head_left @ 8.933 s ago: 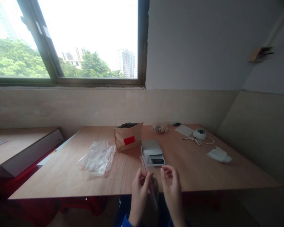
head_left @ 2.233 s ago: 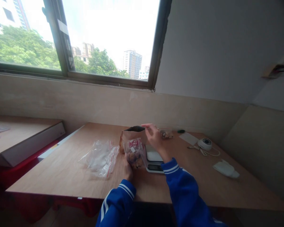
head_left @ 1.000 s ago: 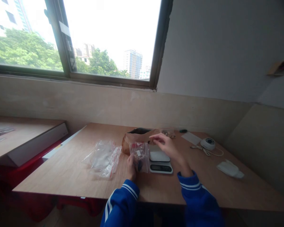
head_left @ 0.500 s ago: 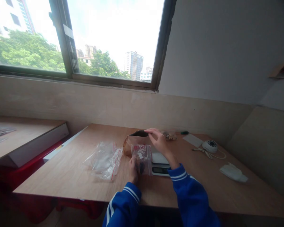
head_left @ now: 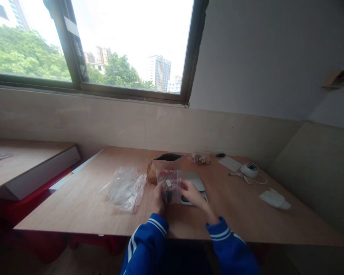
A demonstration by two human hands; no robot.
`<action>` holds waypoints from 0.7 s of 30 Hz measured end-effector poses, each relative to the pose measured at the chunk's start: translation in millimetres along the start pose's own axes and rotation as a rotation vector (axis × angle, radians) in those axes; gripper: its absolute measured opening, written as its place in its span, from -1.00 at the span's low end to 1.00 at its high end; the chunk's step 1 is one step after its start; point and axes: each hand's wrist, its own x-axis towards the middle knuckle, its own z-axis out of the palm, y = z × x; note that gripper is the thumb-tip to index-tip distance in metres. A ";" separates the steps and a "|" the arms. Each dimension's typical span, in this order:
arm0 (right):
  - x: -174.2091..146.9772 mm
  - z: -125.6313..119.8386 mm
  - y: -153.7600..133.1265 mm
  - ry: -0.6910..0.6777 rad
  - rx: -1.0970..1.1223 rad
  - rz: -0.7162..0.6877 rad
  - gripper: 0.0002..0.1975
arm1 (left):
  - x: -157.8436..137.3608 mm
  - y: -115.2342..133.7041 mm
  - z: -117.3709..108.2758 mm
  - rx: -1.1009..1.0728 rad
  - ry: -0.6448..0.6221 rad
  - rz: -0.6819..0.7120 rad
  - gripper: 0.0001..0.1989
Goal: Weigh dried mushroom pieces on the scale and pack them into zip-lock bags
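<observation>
My left hand (head_left: pixel 159 198) is closed on the left side of a clear zip bag (head_left: pixel 175 194), which has a small white label and dark contents low down. The fingers of my right hand (head_left: pixel 192 194) are closed at the bag's right edge. Right behind the bag stands a brown paper bag (head_left: pixel 167 165) with its dark mouth open. A flat kitchen scale (head_left: pixel 199 183) with a pale top lies under and beyond my right hand, its display partly hidden by that hand.
Empty clear zip bags (head_left: pixel 124 189) lie in a pile on the left. A bag of small tan pieces (head_left: pixel 200 158), a white paper (head_left: pixel 229 164), a white dome camera (head_left: pixel 249 170) with its cable and a crumpled white bag (head_left: pixel 275 199) are towards the right of the wooden table (head_left: pixel 83 206).
My right hand has let go of the paper bag's rim and come down to the zip bag's right edge. My left hand still holds the zip bag. The view has shifted slightly.
</observation>
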 end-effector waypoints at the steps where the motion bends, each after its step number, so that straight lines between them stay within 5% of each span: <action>1: 0.9 6.9 2.0 -0.008 -0.007 -0.012 -0.70 | 1.5 -2.0 -1.1 -0.018 -0.008 0.010 -0.68; 14: 15.8 36.4 36.2 0.067 -0.103 -0.043 -0.66 | 0.7 0.6 2.3 -0.064 0.045 -0.016 -0.70; 21: 13.7 27.6 21.1 0.093 -0.068 -0.036 -0.73 | -1.0 -1.6 2.3 -0.064 0.039 -0.029 -0.64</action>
